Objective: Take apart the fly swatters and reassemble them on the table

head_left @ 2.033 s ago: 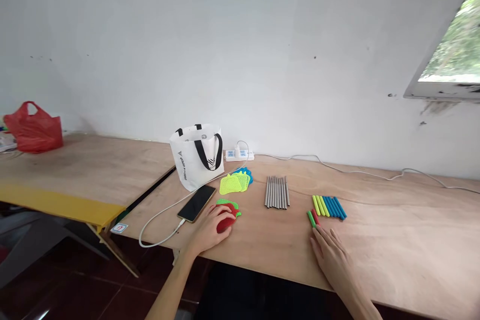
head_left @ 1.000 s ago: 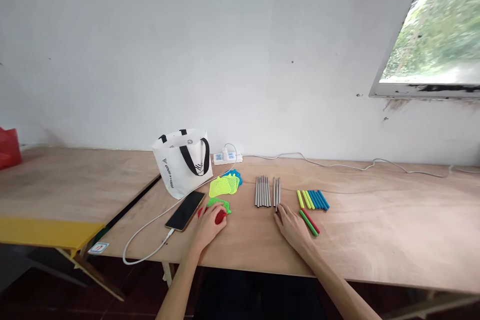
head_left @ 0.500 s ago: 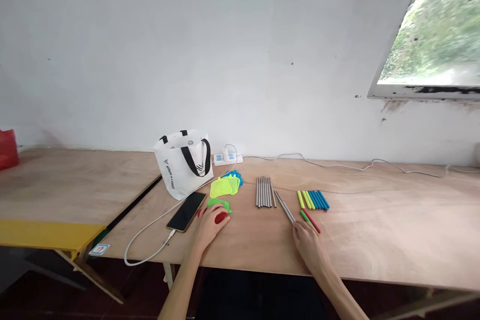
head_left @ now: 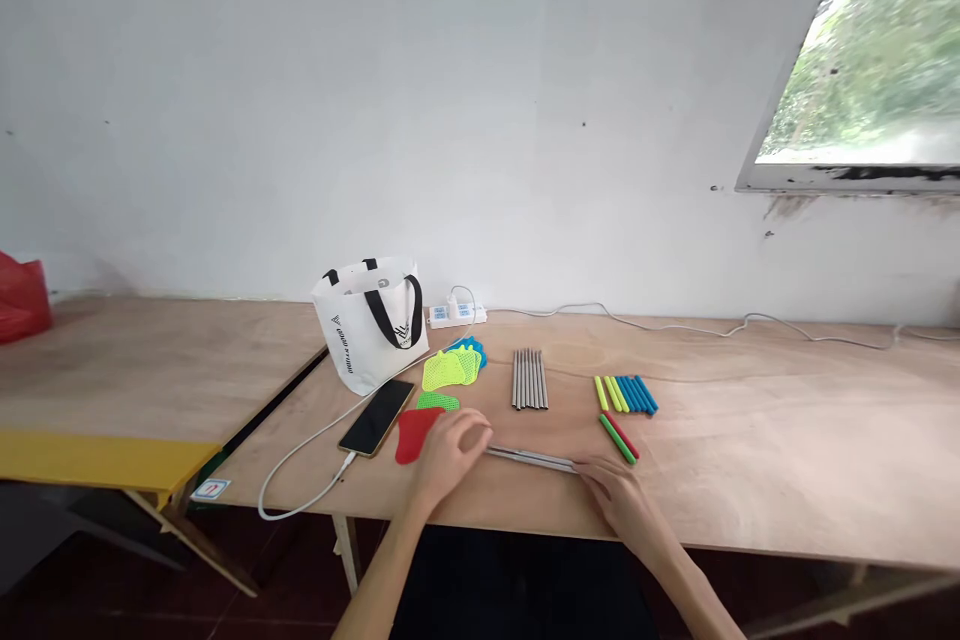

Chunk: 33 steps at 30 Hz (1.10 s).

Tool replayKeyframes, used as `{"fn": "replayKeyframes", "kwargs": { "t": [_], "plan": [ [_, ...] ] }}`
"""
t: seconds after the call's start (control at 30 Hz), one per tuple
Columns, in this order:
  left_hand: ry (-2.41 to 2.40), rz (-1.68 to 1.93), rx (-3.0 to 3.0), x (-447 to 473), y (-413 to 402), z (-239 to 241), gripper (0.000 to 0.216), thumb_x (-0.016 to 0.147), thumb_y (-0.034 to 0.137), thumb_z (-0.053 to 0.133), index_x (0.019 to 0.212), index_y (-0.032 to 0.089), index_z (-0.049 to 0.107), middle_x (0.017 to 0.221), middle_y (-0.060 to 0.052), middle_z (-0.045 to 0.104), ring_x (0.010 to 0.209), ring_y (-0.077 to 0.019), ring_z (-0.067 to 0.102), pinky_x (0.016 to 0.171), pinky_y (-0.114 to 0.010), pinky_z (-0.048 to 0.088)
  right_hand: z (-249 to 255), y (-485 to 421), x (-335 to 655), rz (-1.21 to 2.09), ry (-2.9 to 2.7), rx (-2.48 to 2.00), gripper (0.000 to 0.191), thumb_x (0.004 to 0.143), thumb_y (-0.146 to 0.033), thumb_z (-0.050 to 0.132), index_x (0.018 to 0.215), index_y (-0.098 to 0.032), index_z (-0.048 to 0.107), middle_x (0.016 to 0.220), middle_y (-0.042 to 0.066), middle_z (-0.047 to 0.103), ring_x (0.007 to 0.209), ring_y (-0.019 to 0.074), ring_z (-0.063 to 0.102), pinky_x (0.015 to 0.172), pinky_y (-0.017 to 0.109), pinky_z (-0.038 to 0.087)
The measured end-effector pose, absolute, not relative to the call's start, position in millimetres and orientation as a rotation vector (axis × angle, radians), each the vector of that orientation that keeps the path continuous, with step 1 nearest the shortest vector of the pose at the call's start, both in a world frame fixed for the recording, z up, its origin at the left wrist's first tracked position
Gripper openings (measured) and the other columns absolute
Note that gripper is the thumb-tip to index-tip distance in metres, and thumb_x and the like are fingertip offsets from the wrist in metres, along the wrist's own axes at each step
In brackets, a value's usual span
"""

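Lower centre, grey rods (head_left: 534, 460) stretch nearly crosswise, dipping rightward: right hand (head_left: 621, 494) pinches their right end, left hand (head_left: 448, 455) curls at the left, grip unclear.

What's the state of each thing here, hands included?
Held metal tubes: crosswise
Right hand: gripping those tubes' right end
Left hand: at their left end
Other metal tubes: lined up
Phone: flat, screen dark, cable attached
White bag: upright, open on top
Power strip: plug inserted
Mesh pieces: flat, some overlapping
Green and red sticks: side by side
Yellow and blue sticks: lined up
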<state>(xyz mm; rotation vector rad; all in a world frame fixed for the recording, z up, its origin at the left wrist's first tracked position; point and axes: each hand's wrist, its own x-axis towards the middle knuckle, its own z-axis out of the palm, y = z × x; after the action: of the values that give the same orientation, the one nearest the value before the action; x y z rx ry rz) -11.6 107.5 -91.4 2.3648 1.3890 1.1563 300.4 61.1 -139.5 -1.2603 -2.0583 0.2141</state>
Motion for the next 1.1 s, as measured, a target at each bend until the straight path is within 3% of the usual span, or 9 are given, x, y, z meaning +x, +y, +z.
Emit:
{"fn": "replayKeyframes", "kwargs": {
  "t": [0.13, 0.27, 0.4, 0.5, 0.63, 0.77, 0.93, 1.1],
  "plan": [
    [1.239, 0.858, 2.473, 15, 99, -99, 0.020, 0.096, 0.026, 0.057, 0.109, 0.033, 0.071, 0.116, 0.002, 0.071, 0.109, -0.0197, 0.063, 0.103, -0.037, 0.045, -141, 84, 278, 0.017, -2.126, -1.197, 0.042, 0.099, -0.014, 0.039, 0.119, -0.026, 0.073, 0.124, 0.007, 0.073, 0.117, 0.0247, 0.066, 0.099, 0.043, 0.054],
    [1.347, 0.833, 2.363, 17, 104, -103, 0.022, 0.097, 0.025, 0.054, 0.104, 0.032, 0.073, 0.110, 0.000, 0.071, 0.107, -0.0210, 0.062, 0.101, -0.037, 0.045, -144, 91, 296, -0.270, -2.038, -1.354, 0.037, 0.098, -0.018, 0.044, 0.124, -0.026, 0.069, 0.137, 0.008, 0.065, 0.128, 0.0284, 0.057, 0.105, 0.049, 0.045],
    [1.374, 0.843, 2.291, 15, 109, -103, 0.020, 0.096, 0.027, 0.055, 0.104, 0.030, 0.073, 0.110, -0.001, 0.070, 0.109, -0.0224, 0.061, 0.101, -0.038, 0.044, -151, 99, 327, -0.396, -1.815, -1.607, 0.033, 0.098, -0.026, 0.043, 0.116, -0.023, 0.070, 0.121, 0.012, 0.070, 0.110, 0.0300, 0.065, 0.092, 0.048, 0.050],
    [1.383, 0.832, 2.277, 16, 109, -103, 0.020, 0.095, 0.029, 0.057, 0.108, 0.030, 0.072, 0.112, -0.002, 0.069, 0.111, -0.0225, 0.060, 0.102, -0.037, 0.044, -157, 105, 336, -0.302, -1.813, -1.588, 0.035, 0.099, -0.027, 0.039, 0.117, -0.022, 0.069, 0.112, 0.011, 0.070, 0.100, 0.0271, 0.067, 0.085, 0.043, 0.053],
    [1.405, 0.816, 2.272, 18, 109, -102, 0.017, 0.095, 0.030, 0.059, 0.106, 0.030, 0.072, 0.112, -0.001, 0.068, 0.109, -0.0212, 0.060, 0.099, -0.035, 0.044, -160, 105, 334, -0.165, -1.971, -1.417, 0.035, 0.101, -0.028, 0.037, 0.116, -0.025, 0.068, 0.122, 0.009, 0.067, 0.112, 0.0257, 0.063, 0.094, 0.041, 0.052],
    [1.436, 0.792, 2.261, 19, 110, -101, 0.015, 0.093, 0.037, 0.063, 0.104, 0.028, 0.071, 0.111, -0.002, 0.066, 0.107, -0.0213, 0.060, 0.096, -0.034, 0.045, -159, 101, 335, -0.111, -1.930, -1.448, 0.033, 0.101, -0.037, 0.043, 0.123, -0.025, 0.065, 0.120, 0.009, 0.067, 0.109, 0.0260, 0.064, 0.093, 0.042, 0.052],
    [1.505, 0.754, 2.289, 22, 111, -103, 0.018, 0.091, 0.043, 0.068, 0.102, 0.029, 0.070, 0.108, -0.001, 0.065, 0.105, -0.0224, 0.059, 0.093, -0.036, 0.044, -158, 105, 341, 0.035, -1.891, -1.483, 0.029, 0.100, -0.043, 0.046, 0.110, -0.026, 0.067, 0.106, 0.006, 0.071, 0.100, 0.0257, 0.067, 0.087, 0.041, 0.053],
    [1.467, 0.770, 2.232, 22, 114, -104, 0.012, 0.092, 0.037, 0.066, 0.098, 0.027, 0.070, 0.106, -0.001, 0.066, 0.103, -0.0213, 0.059, 0.093, -0.035, 0.043, -156, 113, 340, 0.171, -1.888, -1.431, 0.029, 0.098, -0.046, 0.051, 0.109, -0.027, 0.070, 0.108, 0.005, 0.074, 0.100, 0.0262, 0.068, 0.088, 0.042, 0.054]
  ]
}}
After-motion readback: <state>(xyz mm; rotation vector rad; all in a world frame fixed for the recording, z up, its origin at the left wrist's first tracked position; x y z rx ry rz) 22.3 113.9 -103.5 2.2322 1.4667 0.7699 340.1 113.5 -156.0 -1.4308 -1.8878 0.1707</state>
